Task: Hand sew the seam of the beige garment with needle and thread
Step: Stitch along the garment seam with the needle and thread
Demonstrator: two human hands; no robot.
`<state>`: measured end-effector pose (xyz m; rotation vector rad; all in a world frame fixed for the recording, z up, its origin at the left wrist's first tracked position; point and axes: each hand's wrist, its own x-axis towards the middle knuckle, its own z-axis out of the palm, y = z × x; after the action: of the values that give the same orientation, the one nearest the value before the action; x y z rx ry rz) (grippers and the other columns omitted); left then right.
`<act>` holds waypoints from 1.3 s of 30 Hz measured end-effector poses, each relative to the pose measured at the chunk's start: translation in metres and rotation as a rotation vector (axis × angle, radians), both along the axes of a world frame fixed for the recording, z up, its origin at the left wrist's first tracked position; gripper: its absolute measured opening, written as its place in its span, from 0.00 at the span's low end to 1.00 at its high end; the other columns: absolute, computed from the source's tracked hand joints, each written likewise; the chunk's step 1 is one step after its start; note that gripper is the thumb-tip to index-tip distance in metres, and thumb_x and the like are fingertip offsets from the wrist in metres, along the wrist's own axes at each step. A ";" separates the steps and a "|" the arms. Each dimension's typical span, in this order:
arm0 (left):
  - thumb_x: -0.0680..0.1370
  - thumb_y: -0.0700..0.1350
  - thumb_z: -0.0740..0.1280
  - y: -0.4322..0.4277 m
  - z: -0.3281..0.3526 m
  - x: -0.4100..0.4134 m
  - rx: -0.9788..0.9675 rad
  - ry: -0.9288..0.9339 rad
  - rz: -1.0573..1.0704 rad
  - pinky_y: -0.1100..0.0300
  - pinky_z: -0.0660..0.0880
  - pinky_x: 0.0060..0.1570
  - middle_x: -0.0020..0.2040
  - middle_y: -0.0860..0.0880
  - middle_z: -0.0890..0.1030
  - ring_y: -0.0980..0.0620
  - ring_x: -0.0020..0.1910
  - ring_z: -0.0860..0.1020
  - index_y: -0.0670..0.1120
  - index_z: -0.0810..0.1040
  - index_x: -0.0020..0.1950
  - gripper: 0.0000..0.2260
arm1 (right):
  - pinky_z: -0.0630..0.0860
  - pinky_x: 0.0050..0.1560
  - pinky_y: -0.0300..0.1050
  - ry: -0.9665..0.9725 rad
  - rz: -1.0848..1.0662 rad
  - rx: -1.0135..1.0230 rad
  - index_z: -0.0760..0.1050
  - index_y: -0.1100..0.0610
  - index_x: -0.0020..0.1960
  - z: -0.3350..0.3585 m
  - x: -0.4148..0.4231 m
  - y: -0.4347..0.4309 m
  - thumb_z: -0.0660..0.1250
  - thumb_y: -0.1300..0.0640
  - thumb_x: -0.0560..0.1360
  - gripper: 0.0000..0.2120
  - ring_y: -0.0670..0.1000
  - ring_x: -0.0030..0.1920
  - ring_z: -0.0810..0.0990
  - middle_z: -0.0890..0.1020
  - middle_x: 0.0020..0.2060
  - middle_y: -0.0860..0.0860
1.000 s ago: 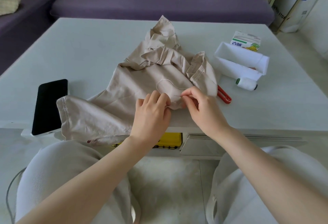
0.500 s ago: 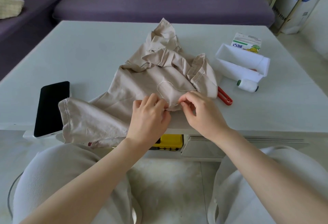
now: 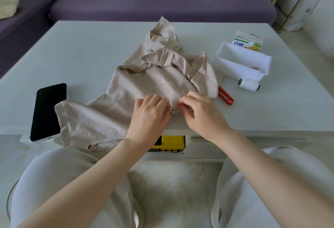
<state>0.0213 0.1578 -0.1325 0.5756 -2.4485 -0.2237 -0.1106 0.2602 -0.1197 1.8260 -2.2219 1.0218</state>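
The beige garment (image 3: 144, 86) lies crumpled on the pale table (image 3: 90, 56), one part hanging over the near edge. My left hand (image 3: 150, 117) grips a fold of the fabric at the seam. Close on its right, my right hand (image 3: 200, 113) pinches the thin needle (image 3: 174, 108), which points left into the fold between the two hands. A white thread (image 3: 162, 85) loops over the fabric just behind the hands.
A black phone (image 3: 47, 111) lies at the table's left front edge. Red snips (image 3: 226, 96), a white thread spool (image 3: 249, 84), a white open box (image 3: 242, 61) and a small carton (image 3: 247, 40) sit to the right. A purple sofa (image 3: 153, 1) stands behind the table.
Both hands have drawn slightly closer together at the fold. The right hand's fingers have shifted down, and the needle now shows between the hands. The thread loop has changed shape a little.
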 end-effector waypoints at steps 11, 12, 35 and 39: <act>0.73 0.44 0.58 0.002 0.003 -0.003 0.075 -0.036 -0.031 0.55 0.69 0.41 0.37 0.51 0.76 0.49 0.38 0.74 0.44 0.77 0.39 0.09 | 0.75 0.33 0.45 -0.009 0.028 0.119 0.81 0.61 0.42 -0.001 0.000 -0.002 0.66 0.66 0.73 0.06 0.47 0.35 0.74 0.75 0.36 0.49; 0.73 0.44 0.59 0.001 0.003 -0.003 0.118 -0.020 -0.023 0.57 0.67 0.41 0.37 0.52 0.76 0.50 0.38 0.73 0.44 0.77 0.39 0.08 | 0.73 0.36 0.37 -0.142 0.008 0.122 0.82 0.60 0.44 0.002 0.001 -0.002 0.66 0.65 0.74 0.06 0.43 0.35 0.74 0.75 0.35 0.46; 0.75 0.38 0.68 0.004 0.010 -0.004 0.319 0.032 -0.091 0.56 0.69 0.40 0.37 0.56 0.73 0.53 0.39 0.71 0.43 0.78 0.43 0.02 | 0.76 0.39 0.34 -0.763 -0.051 -0.041 0.78 0.54 0.45 0.015 0.002 -0.001 0.67 0.61 0.76 0.03 0.43 0.35 0.81 0.83 0.37 0.46; 0.75 0.38 0.68 0.008 0.011 -0.006 0.327 0.043 -0.095 0.60 0.65 0.41 0.37 0.56 0.73 0.53 0.38 0.71 0.44 0.77 0.42 0.03 | 0.75 0.39 0.34 -0.763 -0.061 -0.111 0.76 0.56 0.47 0.015 0.000 -0.001 0.69 0.62 0.75 0.03 0.43 0.33 0.81 0.83 0.34 0.45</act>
<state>0.0158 0.1658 -0.1219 0.5847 -2.4147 -0.6774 -0.1103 0.2592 -0.1045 1.4507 -2.4701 2.0419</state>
